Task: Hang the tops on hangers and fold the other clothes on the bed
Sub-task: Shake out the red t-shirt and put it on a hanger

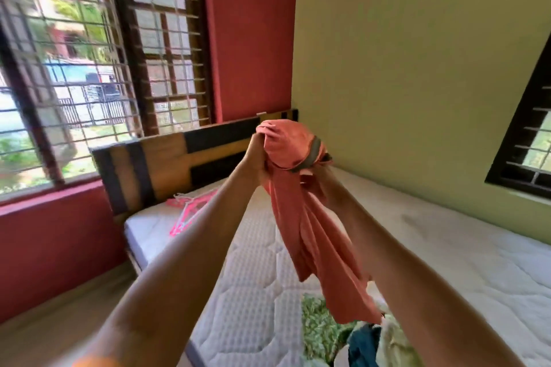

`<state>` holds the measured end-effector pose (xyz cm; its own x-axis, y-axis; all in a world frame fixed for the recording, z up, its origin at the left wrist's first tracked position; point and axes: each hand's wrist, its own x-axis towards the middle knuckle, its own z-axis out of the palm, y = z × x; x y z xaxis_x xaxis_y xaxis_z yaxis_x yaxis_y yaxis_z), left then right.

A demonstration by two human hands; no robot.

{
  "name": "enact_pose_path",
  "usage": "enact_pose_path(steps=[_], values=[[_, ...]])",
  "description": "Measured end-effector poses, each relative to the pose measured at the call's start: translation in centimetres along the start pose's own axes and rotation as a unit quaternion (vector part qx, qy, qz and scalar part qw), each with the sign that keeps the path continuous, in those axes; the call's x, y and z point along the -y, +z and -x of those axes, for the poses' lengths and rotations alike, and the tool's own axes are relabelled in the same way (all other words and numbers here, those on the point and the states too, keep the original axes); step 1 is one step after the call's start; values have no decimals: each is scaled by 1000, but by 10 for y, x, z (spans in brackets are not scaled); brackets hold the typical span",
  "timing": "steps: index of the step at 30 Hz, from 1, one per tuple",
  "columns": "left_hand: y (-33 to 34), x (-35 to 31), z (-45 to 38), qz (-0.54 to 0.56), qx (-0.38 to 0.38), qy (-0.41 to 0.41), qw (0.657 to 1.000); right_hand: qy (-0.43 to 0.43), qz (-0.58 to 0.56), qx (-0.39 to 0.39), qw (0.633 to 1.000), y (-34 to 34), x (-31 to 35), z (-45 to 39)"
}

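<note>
Both hands raise a bunched orange-red cloth garment [301,211] above the white quilted mattress [447,247].
Left hand [258,155] grips it; right hand [320,182] mostly hidden under cloth, grip unclear.

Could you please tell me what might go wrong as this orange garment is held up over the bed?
The orange garment is bunched over the right hand, so it may be hard to open out. Its hem hangs close to the clothes pile and might snag or drag pieces. The pink hangers lie far up near the headboard, probably needing a reach.
</note>
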<state>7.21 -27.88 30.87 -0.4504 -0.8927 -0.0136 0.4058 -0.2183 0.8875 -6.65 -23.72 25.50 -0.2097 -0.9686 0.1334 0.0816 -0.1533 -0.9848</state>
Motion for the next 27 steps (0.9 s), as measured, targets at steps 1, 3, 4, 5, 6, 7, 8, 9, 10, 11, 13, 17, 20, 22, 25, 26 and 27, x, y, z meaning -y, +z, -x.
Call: enact_pose_path(steps=[1, 3, 4, 5, 6, 7, 8, 9, 10, 11, 13, 17, 20, 22, 25, 26, 27], values=[[-14, -11, -1, -23, -1, -3, 1000, -20, -27, -6, 999, 18, 0, -8], [-56, -33, -9, -59, 3, 0, 998, -51, -61, -29, 996, 62, -1, -29], [-77, -45, -13, -69, 6, 2, 998, -61, -68, -38, 995, 84, 0, -39], [-98, -53, -18, -80, 10, 3, 997, -66, -63, -42, 995, 104, 0, -47], [-117, -58, -25, -104, 8, -1, 995, -72, -43, -48, 995, 120, -2, -57], [-140, -67, -32, -127, 2, -4, 992, -81, -19, -58, 995, 144, -4, -68], [-155, -73, -35, -156, -19, -6, 988, -84, -1, -75, 994, 159, -7, -76], [-175, -81, -42, -192, -55, 5, 980, -83, 8, -94, 992, 179, -9, -84], [-191, -89, -46, -242, -90, 25, 966, -85, 10, -116, 990, 193, -12, -95], [-205, -97, -51, -297, -119, 53, 946, -88, 12, -139, 986, 205, -13, -103], [-236, -114, -61, -399, -173, 110, 894, -92, 34, -200, 975, 230, -16, -123], [-284, -148, -65, -488, -279, 189, 805, -69, 112, -285, 949, 271, -14, -155], [-318, -170, -75, -510, -284, 218, 783, -47, 192, -318, 927, 293, -6, -172], [-341, -183, -88, -520, -263, 212, 785, -65, 294, -352, 886, 304, -2, -186], [-367, -195, -118, -482, -196, 185, 834, -157, 369, -317, 859, 319, -3, -220], [-373, -197, -126, -421, -155, 177, 876, -162, 342, -286, 880, 324, -5, -236], [-383, -199, -136, -369, -114, 163, 908, -162, 298, -260, 904, 333, -8, -253]])
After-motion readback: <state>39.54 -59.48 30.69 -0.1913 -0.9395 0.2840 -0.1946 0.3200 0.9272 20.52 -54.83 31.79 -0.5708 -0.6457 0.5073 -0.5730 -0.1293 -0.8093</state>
